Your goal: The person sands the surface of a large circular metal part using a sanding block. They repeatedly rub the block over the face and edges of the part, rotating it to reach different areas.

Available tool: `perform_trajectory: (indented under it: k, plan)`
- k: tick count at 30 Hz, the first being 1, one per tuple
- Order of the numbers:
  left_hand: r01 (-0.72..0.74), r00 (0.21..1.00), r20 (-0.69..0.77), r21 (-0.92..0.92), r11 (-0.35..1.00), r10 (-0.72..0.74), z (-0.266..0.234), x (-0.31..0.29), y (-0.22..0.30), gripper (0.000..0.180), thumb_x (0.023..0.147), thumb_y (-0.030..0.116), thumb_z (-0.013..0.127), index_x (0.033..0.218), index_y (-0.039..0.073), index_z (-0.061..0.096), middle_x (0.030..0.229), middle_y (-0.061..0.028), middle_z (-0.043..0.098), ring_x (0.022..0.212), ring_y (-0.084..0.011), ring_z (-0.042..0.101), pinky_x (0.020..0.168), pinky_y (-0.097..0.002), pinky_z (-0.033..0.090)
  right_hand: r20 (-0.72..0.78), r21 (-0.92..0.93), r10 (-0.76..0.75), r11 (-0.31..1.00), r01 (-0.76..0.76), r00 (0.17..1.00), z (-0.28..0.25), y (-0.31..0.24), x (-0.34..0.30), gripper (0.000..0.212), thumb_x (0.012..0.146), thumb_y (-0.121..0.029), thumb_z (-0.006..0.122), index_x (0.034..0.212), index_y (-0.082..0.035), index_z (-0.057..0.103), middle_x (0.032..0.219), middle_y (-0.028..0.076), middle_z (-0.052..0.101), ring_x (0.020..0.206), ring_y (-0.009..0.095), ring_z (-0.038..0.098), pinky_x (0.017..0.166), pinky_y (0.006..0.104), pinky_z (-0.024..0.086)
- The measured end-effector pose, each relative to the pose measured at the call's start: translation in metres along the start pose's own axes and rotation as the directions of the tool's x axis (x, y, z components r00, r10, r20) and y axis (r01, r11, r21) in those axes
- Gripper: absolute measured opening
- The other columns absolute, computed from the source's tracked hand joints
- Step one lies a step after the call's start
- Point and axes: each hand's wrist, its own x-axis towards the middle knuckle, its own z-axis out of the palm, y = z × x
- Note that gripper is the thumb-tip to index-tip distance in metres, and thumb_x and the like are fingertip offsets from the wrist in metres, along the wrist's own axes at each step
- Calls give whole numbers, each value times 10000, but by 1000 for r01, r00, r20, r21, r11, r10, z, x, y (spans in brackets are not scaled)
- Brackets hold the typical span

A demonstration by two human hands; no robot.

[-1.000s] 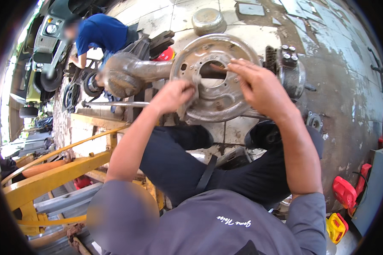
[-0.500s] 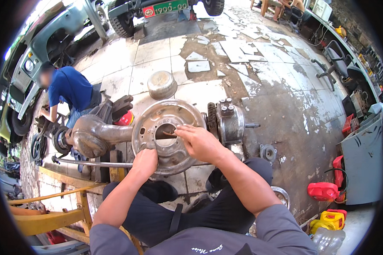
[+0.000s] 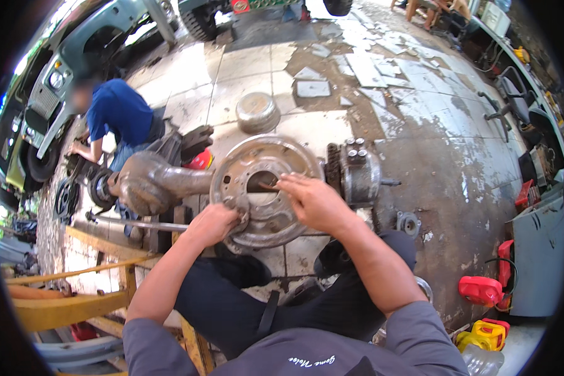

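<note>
A round, dull metal brake backing plate (image 3: 235, 153) with a large central hole stands in front of me, tilted toward me. My right hand (image 3: 312, 199) grips the right edge of that hole, fingers laid over the rim. A thin brownish piece (image 3: 267, 185) shows by its fingertips; whether the hand touches it I cannot tell. At the plate's lower left, my left hand (image 3: 216, 222) is closed on a small grey-brown piece (image 3: 239, 212) pressed against the plate's face. Its exact kind is unclear. A heavy axle housing (image 3: 147, 182) lies directly left of the plate.
A metal drum (image 3: 257, 113) sits on the tiles beyond the plate. Right of the plate is a hub with studs (image 3: 360, 172); farther down lies a small flange (image 3: 408, 224). A long rod (image 3: 138, 223) and yellow frame (image 3: 75, 308) are at left. A person in blue (image 3: 122, 116) crouches nearby.
The view has shifted, so the scene sits farther right and higher. My left hand has moved slightly left across the plate, and the grey-brown piece now shows at its fingers. The right hand stays by the hole.
</note>
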Motion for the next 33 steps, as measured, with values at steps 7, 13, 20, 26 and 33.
perform_trajectory:
  k: [7, 13, 20, 26, 33]
  plan:
    - [-5, 986, -166, 76, 997, 18, 18, -3, 0, 119, 821, 108, 663, 916, 57, 711, 808, -147, 669, 825, -358, 624, 780, -462, 493, -28, 27, -9, 1000, 10, 1000, 2, -3, 2, 308, 887, -25, 583, 1176, 36, 672, 1249, 239, 657, 1200, 372, 617, 1060, 432, 475]
    - [45, 960, -275, -22, 999, -49, 14, -22, 2, 130, 808, 92, 671, 913, 22, 702, 839, -154, 671, 834, -357, 628, 811, -449, 498, -11, 23, -1, 1000, 2, 1000, 0, -7, 2, 300, 910, -14, 577, 1192, 32, 667, 1256, 224, 658, 1198, 371, 614, 1038, 427, 485]
    - [224, 965, -206, 338, 914, -161, 29, 25, -32, 86, 793, 116, 642, 809, 44, 686, 864, -145, 673, 867, -344, 649, 807, -472, 516, 8, 11, -18, 1000, 18, 1000, 8, -7, 5, 295, 906, -19, 576, 1181, 38, 667, 1245, 230, 661, 1186, 378, 618, 1025, 439, 489]
    - [186, 981, -102, 224, 957, -166, 27, 26, -21, 122, 789, 146, 630, 837, 42, 671, 895, -174, 678, 905, -368, 666, 804, -488, 516, -37, 5, 9, 1000, -9, 999, -4, -5, 0, 297, 902, -16, 579, 1181, 30, 673, 1235, 226, 667, 1187, 381, 618, 1028, 440, 489]
    - [437, 865, -408, 331, 836, -291, 35, 47, -58, 102, 859, 121, 584, 922, 67, 644, 938, -128, 669, 928, -340, 650, 809, -489, 505, -39, 46, -12, 999, 14, 999, -4, -9, 1, 302, 886, -9, 593, 1175, 28, 673, 1242, 221, 666, 1192, 372, 618, 1027, 439, 488]
